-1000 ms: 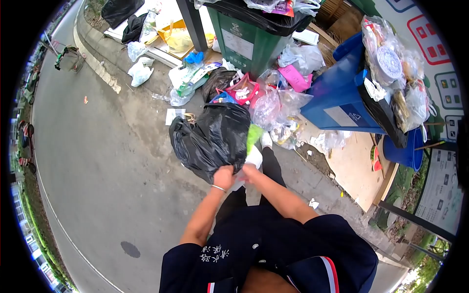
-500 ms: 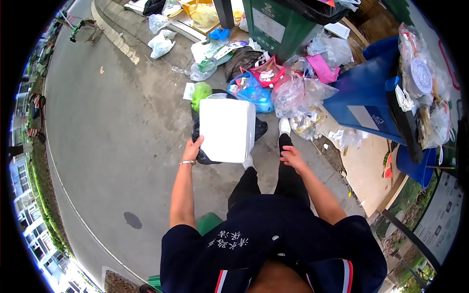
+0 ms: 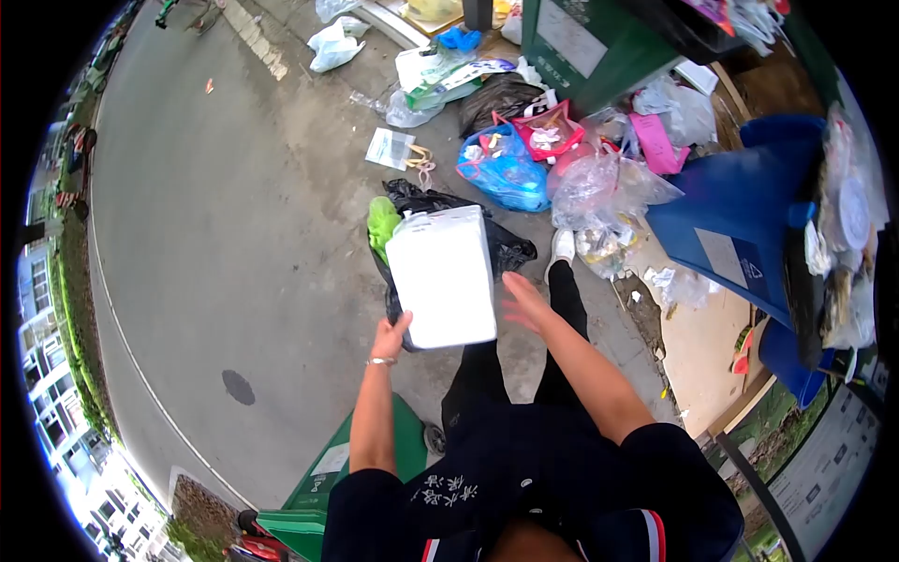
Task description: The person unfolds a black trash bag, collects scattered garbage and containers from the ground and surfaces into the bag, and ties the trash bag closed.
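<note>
A white foam box (image 3: 442, 281) is held in front of my legs. My left hand (image 3: 391, 332) is closed on its lower left edge, with part of a black plastic bag (image 3: 510, 245) close by. That bag shows behind the box and past both its sides. A bright green bag (image 3: 382, 227) sticks out at the box's upper left. My right hand (image 3: 527, 302) is open, fingers apart, just off the box's right side and holding nothing. Whether the box sits inside the black bag is hidden.
Bagged rubbish lies ahead, including a blue bag (image 3: 510, 173) and a clear bag (image 3: 604, 206). A green bin (image 3: 599, 56) and an overfull blue bin (image 3: 730, 225) stand at the right. Another green bin (image 3: 403, 440) is close at my left side.
My right hand has moved up and left toward the box, its fingers spreading. The box appears lower and tilted differently, still in my left hand. The camera view has shifted.
</note>
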